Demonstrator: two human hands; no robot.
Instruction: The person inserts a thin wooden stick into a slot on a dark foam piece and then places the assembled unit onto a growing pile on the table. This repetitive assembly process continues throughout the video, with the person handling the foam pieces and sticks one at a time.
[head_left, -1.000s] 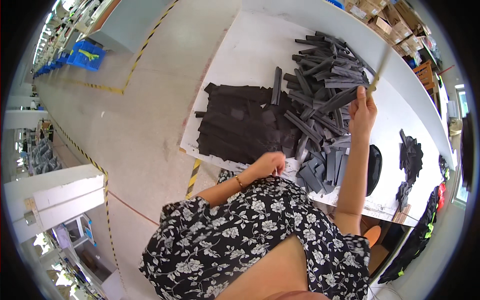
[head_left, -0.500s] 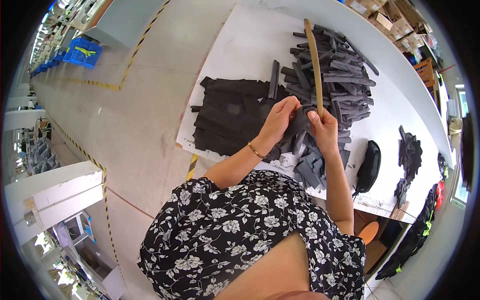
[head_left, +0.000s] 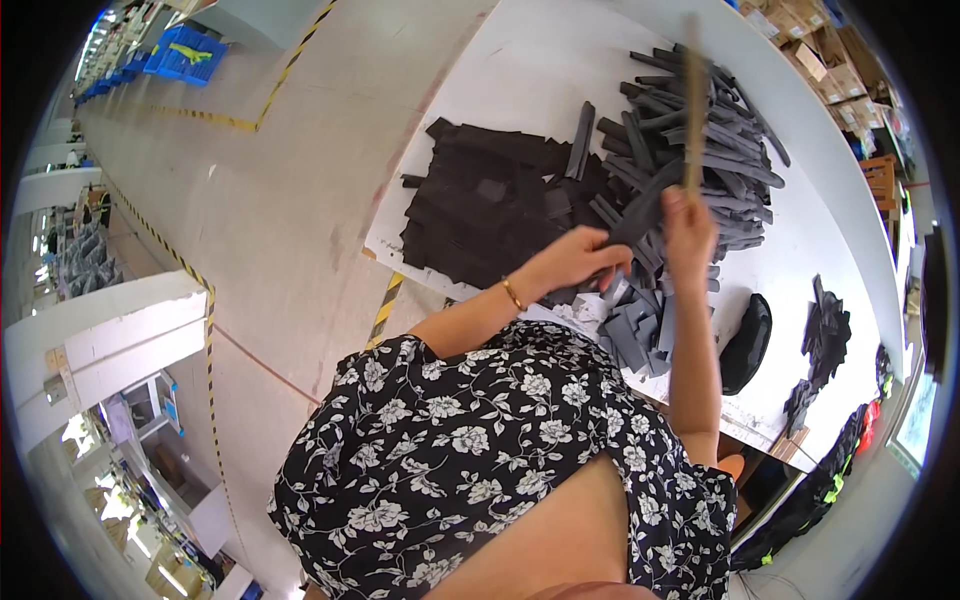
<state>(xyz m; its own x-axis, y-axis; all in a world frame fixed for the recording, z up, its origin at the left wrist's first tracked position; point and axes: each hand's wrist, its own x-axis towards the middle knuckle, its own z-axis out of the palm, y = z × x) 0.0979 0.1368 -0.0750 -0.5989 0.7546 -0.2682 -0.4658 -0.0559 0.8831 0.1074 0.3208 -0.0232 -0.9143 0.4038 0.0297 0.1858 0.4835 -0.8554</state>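
My right hand (head_left: 690,240) is closed round the lower end of a thin wooden stick (head_left: 694,110), which points away from me and is smeared by motion. Between my hands stretches a dark grey fabric strip or tube (head_left: 643,212); its upper end reaches my right hand. My left hand (head_left: 583,262), with a bracelet on its wrist, has its fingers curled round the lower end. Beyond lies a heap of dark grey fabric tubes (head_left: 735,165). To the left is a wide layer of flat black fabric pieces (head_left: 465,205), with one tube (head_left: 580,140) at its right edge.
Small grey pieces (head_left: 632,335) lie near the front edge of the white table (head_left: 535,60). A black pouch (head_left: 747,345) and dark scraps (head_left: 828,330) are to the right. A low white wall (head_left: 845,185) borders the table's far right side. A blue crate (head_left: 185,55) stands far left.
My right hand has moved right with the stick, apart from my left hand, which has shifted slightly right and nearer me. The dark strip now stretches between them. The whole view has shifted somewhat.
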